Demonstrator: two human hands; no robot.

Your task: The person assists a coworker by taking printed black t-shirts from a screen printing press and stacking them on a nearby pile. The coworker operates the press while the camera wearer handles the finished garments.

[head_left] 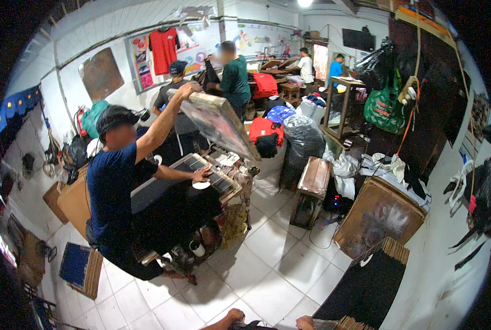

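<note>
At the lower edge, my left hand (235,315) is closed on a dark cloth (251,326), most of which the picture's edge cuts off. To its right, my right hand (305,322) shows only in part, its fingers curled; what it grips is hidden. Just right of that hand, a long stack of cardboard-edged panels carries black fabric (350,297). Across the floor, a co-worker in a navy shirt (112,181) holds up a framed printing screen (221,121) with one hand. The co-worker's other hand lies on a dark framed board (193,165), beside a white disc (201,185).
A brown stained panel (380,217) leans at the right, near a small wooden stand (313,179). Bulging plastic sacks (303,137) and piled garments stand farther back. Several other people work at the far tables. Dark panels (79,267) rest on the tiled floor at left.
</note>
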